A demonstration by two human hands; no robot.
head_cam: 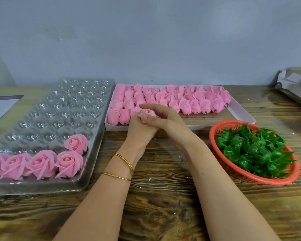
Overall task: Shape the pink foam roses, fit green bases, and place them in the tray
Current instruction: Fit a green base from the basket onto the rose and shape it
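Both hands meet at the table's middle around one pink foam rose bud (149, 112). My left hand (139, 128) grips it from below. My right hand (161, 119) curls over it, fingers round its top and side. Behind them a white box (240, 113) holds several closed pink buds (186, 101). On the left a clear plastic tray (59, 108) has several finished open roses (42, 163) with green bases in its near row and one rose (76, 143) in the row behind. A red basket (221, 160) at right holds green bases (254, 150).
The wooden table (163, 197) runs to a grey wall at the back. A paper sheet (2, 106) lies at far left. A foil-wrapped stack (295, 86) sits at far right. Two gold bangles ring my left wrist (123, 162).
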